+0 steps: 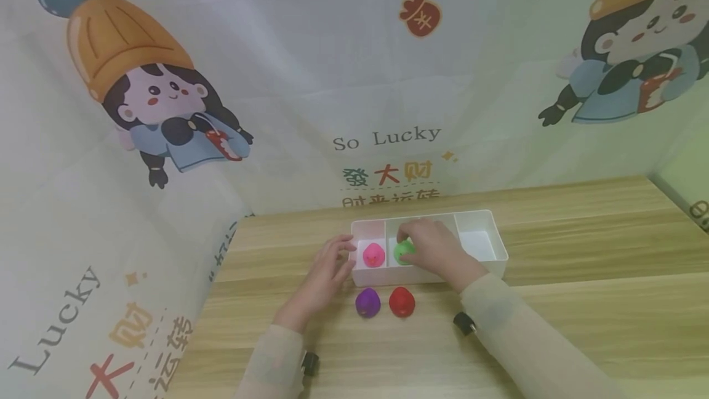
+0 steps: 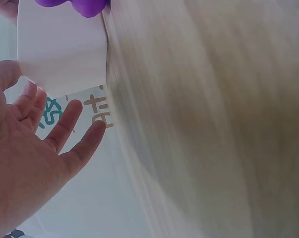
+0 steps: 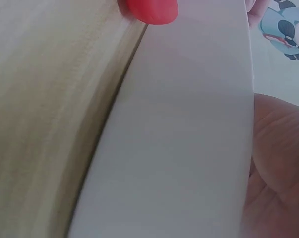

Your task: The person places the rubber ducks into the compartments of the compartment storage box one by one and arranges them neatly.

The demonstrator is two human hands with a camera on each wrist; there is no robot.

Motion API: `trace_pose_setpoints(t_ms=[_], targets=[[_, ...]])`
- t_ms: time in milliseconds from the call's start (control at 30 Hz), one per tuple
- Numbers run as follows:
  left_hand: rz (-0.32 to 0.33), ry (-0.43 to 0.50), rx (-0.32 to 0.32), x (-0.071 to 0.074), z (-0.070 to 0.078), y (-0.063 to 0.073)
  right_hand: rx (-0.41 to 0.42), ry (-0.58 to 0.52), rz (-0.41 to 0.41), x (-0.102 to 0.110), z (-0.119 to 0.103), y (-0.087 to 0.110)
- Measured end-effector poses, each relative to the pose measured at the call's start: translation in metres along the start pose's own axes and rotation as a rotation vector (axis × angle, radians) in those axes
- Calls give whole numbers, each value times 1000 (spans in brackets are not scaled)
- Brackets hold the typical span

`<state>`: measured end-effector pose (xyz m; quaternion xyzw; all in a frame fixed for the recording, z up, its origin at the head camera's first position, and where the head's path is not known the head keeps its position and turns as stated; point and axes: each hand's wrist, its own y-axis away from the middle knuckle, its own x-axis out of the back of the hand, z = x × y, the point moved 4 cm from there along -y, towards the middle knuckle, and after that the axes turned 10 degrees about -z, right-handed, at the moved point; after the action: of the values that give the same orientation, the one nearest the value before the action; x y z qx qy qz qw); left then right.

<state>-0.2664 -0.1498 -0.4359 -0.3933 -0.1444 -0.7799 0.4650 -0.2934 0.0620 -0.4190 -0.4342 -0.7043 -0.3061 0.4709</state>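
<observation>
A white box point(image 1: 372, 276) with three compartments stands on the table. My right hand point(image 1: 434, 247) reaches into its middle compartment and pinches a green rubber duck point(image 1: 402, 253) between thumb and fingers. The pink rubber duck point(image 1: 373, 256) sits in the left compartment; the right one holds nothing. At the box's left end is my left hand point(image 1: 325, 271), fingers loosely spread, thumb right at the edge in the left wrist view. In front of the box lie a purple rubber duck point(image 1: 368, 303) and a red rubber duck point(image 1: 402, 302). The box wall point(image 3: 169, 134) partly hides my right hand in the right wrist view.
The wood-grain table point(image 1: 587, 319) ends at the back against a printed cloth point(image 1: 299, 79) with cartoon figures and lettering. More of that cloth hangs along the left side. Small black devices point(image 1: 464, 323) show beside both sleeves.
</observation>
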Motion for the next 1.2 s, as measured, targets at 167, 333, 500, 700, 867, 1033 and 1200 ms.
trace_pose_setpoints(t_ms=[167, 333, 500, 700, 867, 1033, 1200], targets=[[4, 4, -7, 0, -1, 0, 54, -82, 56, -2, 1, 3], [8, 7, -24, -1, -2, -1, 102, -111, 152, -2, 0, 11], [11, 21, -17, -1, -2, 0, 178, -135, 248, -1, -2, 20], [9, 8, -12, 0, -2, 1, 230, -131, 323, 0, -4, 33], [8, 8, -13, 0, -1, -1, 215, -166, 352, 2, -5, 44], [10, 8, 14, 0, -1, -1, 220, -187, 396, 3, -7, 51], [5, 11, 25, 0, -2, 0, 252, -202, 405, 2, -9, 58]])
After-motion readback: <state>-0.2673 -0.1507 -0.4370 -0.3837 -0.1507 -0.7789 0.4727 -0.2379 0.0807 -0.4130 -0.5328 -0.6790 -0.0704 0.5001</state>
